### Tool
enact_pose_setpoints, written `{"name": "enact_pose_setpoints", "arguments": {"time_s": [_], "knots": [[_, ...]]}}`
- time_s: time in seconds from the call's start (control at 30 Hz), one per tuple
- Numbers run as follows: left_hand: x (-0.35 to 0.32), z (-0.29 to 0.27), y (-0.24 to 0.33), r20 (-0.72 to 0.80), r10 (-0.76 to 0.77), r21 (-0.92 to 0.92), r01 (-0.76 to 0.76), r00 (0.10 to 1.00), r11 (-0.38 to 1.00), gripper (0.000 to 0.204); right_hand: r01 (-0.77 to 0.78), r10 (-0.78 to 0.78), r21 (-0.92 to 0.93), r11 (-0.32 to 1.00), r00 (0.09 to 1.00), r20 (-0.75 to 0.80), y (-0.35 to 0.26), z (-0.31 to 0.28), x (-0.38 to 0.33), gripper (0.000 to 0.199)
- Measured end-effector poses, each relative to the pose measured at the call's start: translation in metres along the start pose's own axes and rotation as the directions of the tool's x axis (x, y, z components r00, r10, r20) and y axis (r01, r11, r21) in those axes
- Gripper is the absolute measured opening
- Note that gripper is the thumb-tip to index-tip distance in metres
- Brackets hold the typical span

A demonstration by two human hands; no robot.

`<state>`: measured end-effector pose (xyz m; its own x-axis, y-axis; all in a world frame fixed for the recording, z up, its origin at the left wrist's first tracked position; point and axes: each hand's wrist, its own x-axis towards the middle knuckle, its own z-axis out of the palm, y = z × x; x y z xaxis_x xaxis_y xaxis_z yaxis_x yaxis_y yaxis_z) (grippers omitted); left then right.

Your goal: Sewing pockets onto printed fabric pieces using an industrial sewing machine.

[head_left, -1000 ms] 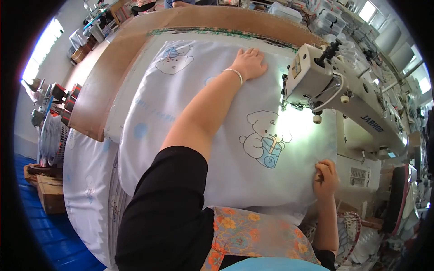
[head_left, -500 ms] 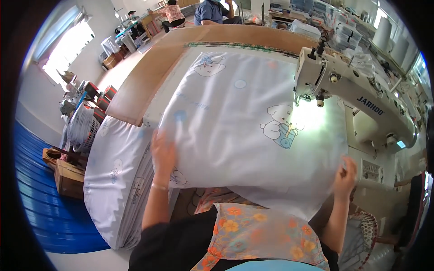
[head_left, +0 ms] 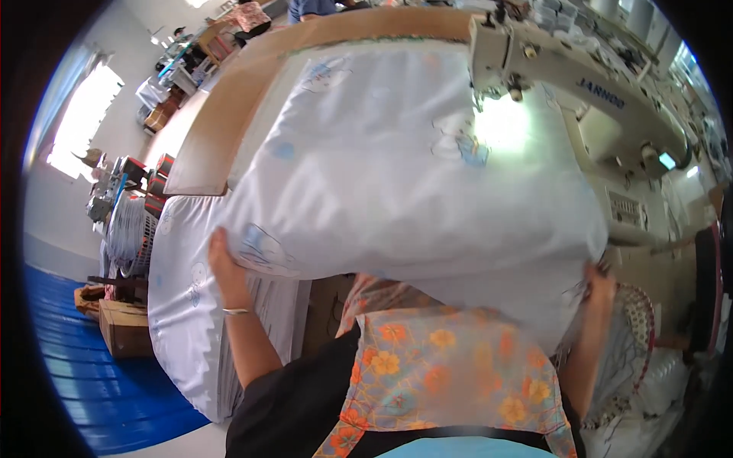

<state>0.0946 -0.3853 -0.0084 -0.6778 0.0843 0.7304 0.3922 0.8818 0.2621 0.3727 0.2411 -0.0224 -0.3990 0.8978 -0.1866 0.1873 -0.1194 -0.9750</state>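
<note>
A large white printed cloth (head_left: 397, 206) with cartoon animals and blue spots spreads over the sewing table and sags over its front edge. My left hand (head_left: 227, 263) grips the cloth's near left edge, its fingers partly hidden by the folds. Over at the near right corner, my right hand (head_left: 599, 286) is closed on the cloth, slightly blurred. The white sewing machine (head_left: 557, 84) reaches in from the right, and its lamp throws a bright patch on the cloth beside the needle area.
A pile of similar printed white cloths (head_left: 183, 305) hangs at the left of the table. Brown board (head_left: 206, 145) borders the tabletop's far and left sides. A cardboard box (head_left: 126, 324) sits on blue flooring (head_left: 76, 366). Other people work at the back.
Both hands have shifted; the left is now farther left, pulling the cloth's near left corner outward. The cloth's near edge is lifted and bunched. The whole view has tilted downward.
</note>
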Motion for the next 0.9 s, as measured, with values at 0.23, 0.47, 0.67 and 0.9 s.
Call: {"name": "enact_pose_setpoints", "arguments": {"time_s": [0.23, 0.47, 0.67, 0.9], "knots": [[0.066, -0.026, -0.004, 0.415, -0.53, -0.491, 0.673, 0.739, 0.554, 0.019, 0.068, -0.062, -0.021, 0.997, 0.974, 0.219, -0.063, -0.05, 0.03, 0.034], [0.061, 0.053, 0.038, 0.487, -0.083, 0.435, -0.159, 0.87, 0.886, 0.037, 0.061, 0.135, -0.425, 0.903, 0.899, 0.417, 0.037, -0.02, 0.009, 0.029], [0.087, 0.168, 0.203, 0.529, 0.529, -0.244, -0.478, 0.663, 0.844, 0.047, 0.369, -0.181, -0.49, 0.79, 0.903, 0.389, 0.072, -0.026, 0.0, 0.022], [0.071, 0.186, 0.241, 0.48, 0.664, -0.301, -0.604, 0.573, 0.738, 0.053, -0.134, -0.08, -0.878, 0.46, 0.978, -0.191, 0.08, -0.181, 0.007, 0.029]]}}
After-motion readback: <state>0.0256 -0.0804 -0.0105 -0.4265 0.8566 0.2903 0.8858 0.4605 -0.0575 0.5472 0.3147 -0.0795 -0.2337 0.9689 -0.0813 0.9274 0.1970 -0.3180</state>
